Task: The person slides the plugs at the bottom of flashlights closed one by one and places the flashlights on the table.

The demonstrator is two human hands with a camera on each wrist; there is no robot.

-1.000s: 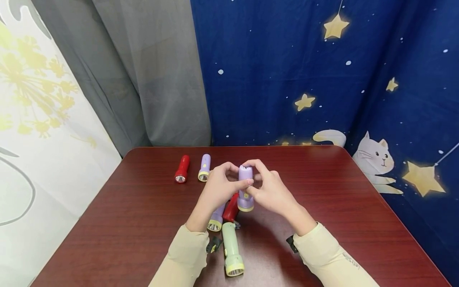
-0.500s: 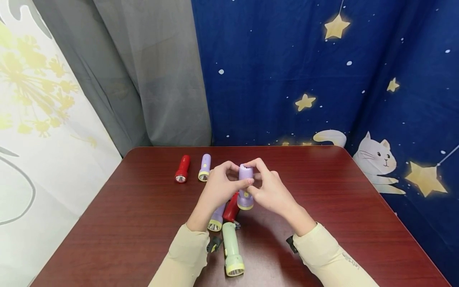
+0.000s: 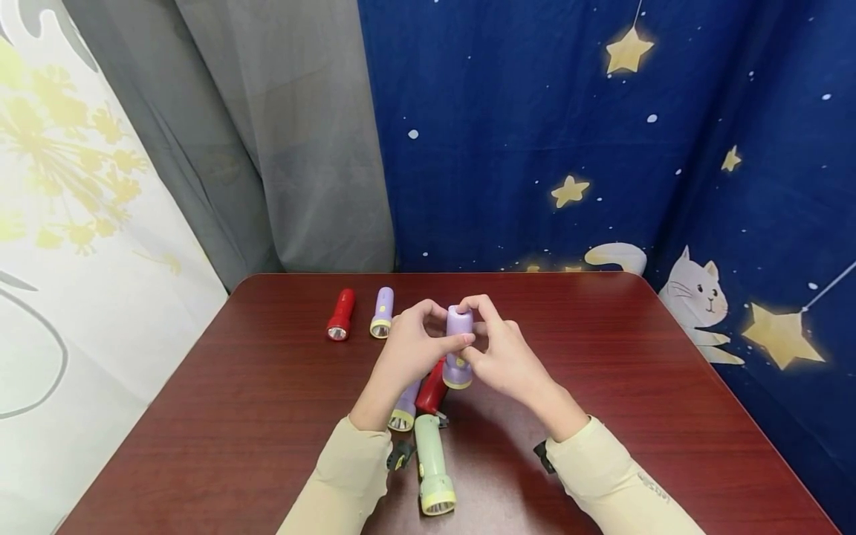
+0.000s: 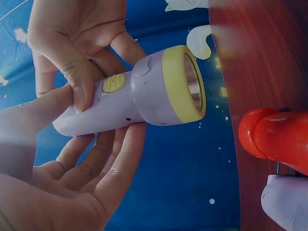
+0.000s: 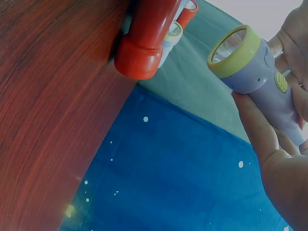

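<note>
Both hands hold one lilac flashlight (image 3: 458, 375) above the table, tail end up and yellow-rimmed lens end down. My left hand (image 3: 416, 345) grips its body from the left, thumb across the front and fingers behind. From the other side my right hand (image 3: 504, 357) pinches it, with the index fingertip on the tail end. A yellow switch (image 4: 114, 83) shows on the body in the left wrist view, near the right thumb. In the right wrist view the clear lens (image 5: 230, 45) faces the camera's upper left.
Below the hands lie a red flashlight (image 3: 431, 394), another lilac flashlight (image 3: 404, 409) partly hidden by the left wrist, and a pale green flashlight (image 3: 431, 461). Farther back on the brown table (image 3: 281, 386) are a red flashlight (image 3: 342, 312) and a small lilac one (image 3: 383, 308).
The lens end of the held flashlight has risen slightly. A dark slot seen earlier at its tail is now covered by the right index fingertip. Both hands keep their grip.
</note>
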